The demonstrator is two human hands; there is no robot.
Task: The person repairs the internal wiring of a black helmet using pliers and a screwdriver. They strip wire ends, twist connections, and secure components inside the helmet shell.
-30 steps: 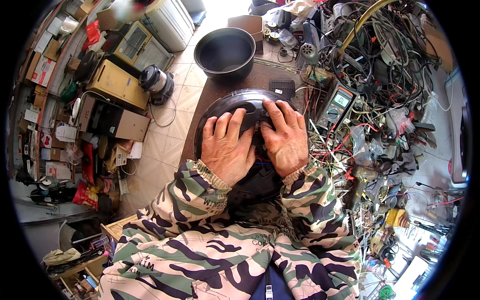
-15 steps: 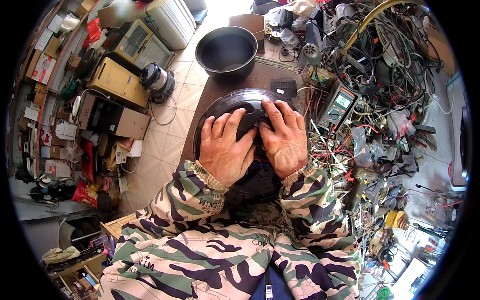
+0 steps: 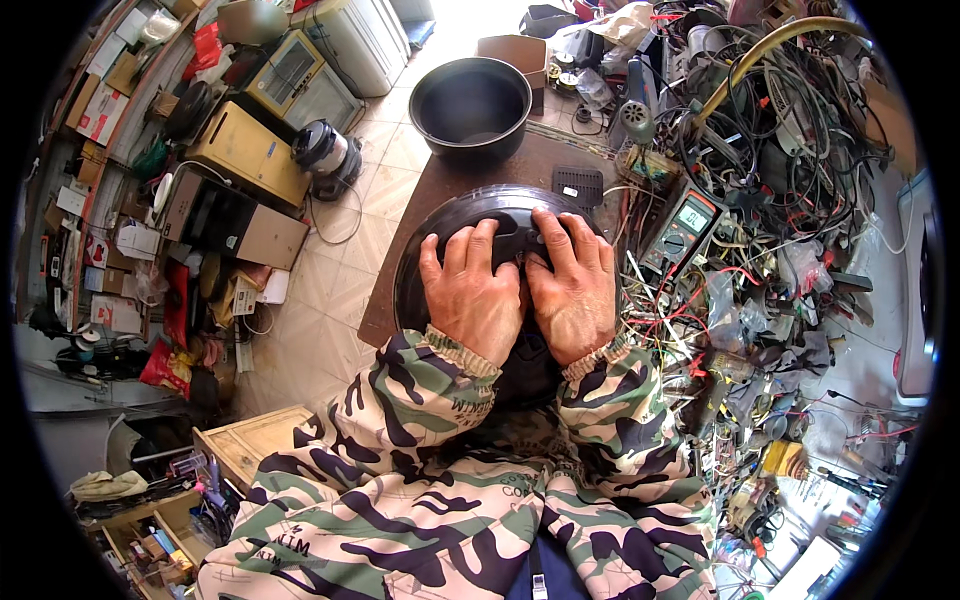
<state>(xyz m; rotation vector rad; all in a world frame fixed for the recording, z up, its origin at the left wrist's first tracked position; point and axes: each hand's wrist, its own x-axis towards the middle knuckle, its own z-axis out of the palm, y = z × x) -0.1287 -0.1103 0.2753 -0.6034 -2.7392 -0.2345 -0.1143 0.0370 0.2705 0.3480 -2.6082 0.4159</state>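
A round black appliance lid (image 3: pixel 430 215) with a glossy rim lies on the brown work table (image 3: pixel 390 300) in front of me. My left hand (image 3: pixel 472 290) grips its left half, fingers bent over the dark moulded top. My right hand (image 3: pixel 568 285) holds the right half, fingertips on the raised part near the middle and thumb tucked inward. What lies under both palms and thumbs is hidden. A deep black inner pot (image 3: pixel 470 110) stands behind the lid, beside a small black grid plate (image 3: pixel 578 188).
A multimeter (image 3: pixel 680 235) sits right among tangled wires (image 3: pixel 770 120), tools and bags. A cardboard box (image 3: pixel 510 55) is behind the pot. Left are a cylindrical appliance (image 3: pixel 325 160) on the tiled floor (image 3: pixel 340 280), appliance housings (image 3: pixel 240 150), crowded shelves (image 3: pixel 100 200) and a wooden drawer (image 3: pixel 255 440).
The camera's view has shifted slightly, carrying the bench contents a little to the right in the picture. Both hands remain on the lid, with small finger movements and the left hand a little farther right.
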